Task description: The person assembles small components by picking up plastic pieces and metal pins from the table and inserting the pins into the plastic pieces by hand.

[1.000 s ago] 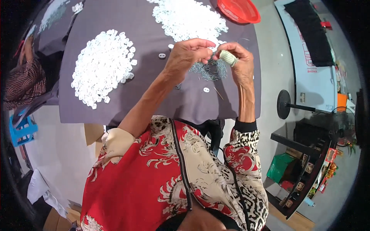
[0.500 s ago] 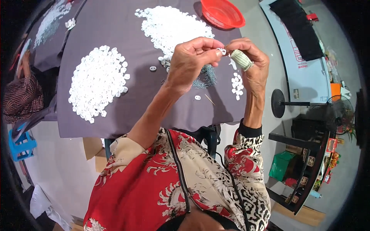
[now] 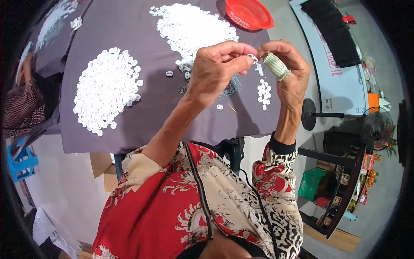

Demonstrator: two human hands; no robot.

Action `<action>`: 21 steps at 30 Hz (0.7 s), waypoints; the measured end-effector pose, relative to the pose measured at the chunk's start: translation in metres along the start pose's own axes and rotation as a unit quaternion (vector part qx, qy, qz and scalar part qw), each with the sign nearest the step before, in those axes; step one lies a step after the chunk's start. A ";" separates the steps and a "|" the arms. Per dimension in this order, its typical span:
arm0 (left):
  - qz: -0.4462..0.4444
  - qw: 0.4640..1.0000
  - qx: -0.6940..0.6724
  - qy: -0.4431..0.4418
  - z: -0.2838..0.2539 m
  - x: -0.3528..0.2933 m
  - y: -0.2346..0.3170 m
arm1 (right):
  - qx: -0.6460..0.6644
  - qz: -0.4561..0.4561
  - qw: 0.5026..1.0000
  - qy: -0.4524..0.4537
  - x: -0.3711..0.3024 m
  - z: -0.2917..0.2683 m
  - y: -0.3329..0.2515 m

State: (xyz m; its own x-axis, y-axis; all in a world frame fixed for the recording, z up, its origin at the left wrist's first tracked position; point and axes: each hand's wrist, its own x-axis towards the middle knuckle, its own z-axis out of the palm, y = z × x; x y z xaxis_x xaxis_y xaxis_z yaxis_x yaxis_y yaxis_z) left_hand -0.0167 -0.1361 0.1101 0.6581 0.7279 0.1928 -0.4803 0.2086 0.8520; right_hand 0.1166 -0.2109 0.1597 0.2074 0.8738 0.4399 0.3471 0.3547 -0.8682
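Above the table, my left hand (image 3: 217, 71) is closed in a pinch around a small white plastic piece (image 3: 253, 57). Close beside it on the right is my right hand (image 3: 293, 71), its fingers curled with the thumb and fingertip near the white piece. A pale green ribbed knit sleeve (image 3: 276, 67) covers one of its fingers. What the right fingertips hold is too small to make out. Below the hands, small grey pin-like bits (image 3: 233, 87) lie partly hidden behind my left hand. A few loose white pieces (image 3: 264, 94) lie under my right wrist.
Two heaps of white pieces, a left one (image 3: 107, 88) and a far one (image 3: 194, 30), cover parts of the dark tablecloth (image 3: 172, 125). A red basket (image 3: 249, 15) stands at the far right edge. A thin stick (image 3: 233, 108) lies nearer. Another person's patterned sleeve (image 3: 23, 105) shows far left.
My right hand has shifted slightly right and opened a small gap from the left fingertips. The left hand still pinches the white piece, now turned differently. The whole view has moved slightly.
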 end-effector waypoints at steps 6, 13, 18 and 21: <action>0.012 1.000 0.011 0.001 -0.001 -0.001 0.001 | -0.014 0.000 1.000 -0.008 0.000 0.001 0.000; 0.008 0.999 0.037 -0.011 -0.004 -0.002 0.001 | -0.004 0.014 1.000 -0.015 -0.001 -0.001 0.001; 0.006 0.999 0.039 -0.024 -0.004 -0.002 0.000 | -0.013 0.022 1.000 -0.009 -0.004 0.001 0.000; 0.014 0.998 0.049 -0.021 -0.005 -0.002 -0.001 | -0.020 0.028 0.999 -0.016 -0.005 -0.001 0.001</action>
State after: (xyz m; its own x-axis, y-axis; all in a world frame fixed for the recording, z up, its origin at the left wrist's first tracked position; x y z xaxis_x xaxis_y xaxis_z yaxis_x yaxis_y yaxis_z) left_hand -0.0206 -0.1349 0.1067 0.6699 0.7041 0.2355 -0.4412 0.1224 0.8890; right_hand 0.1170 -0.2154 0.1563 0.1986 0.9019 0.3835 0.3720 0.2926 -0.8809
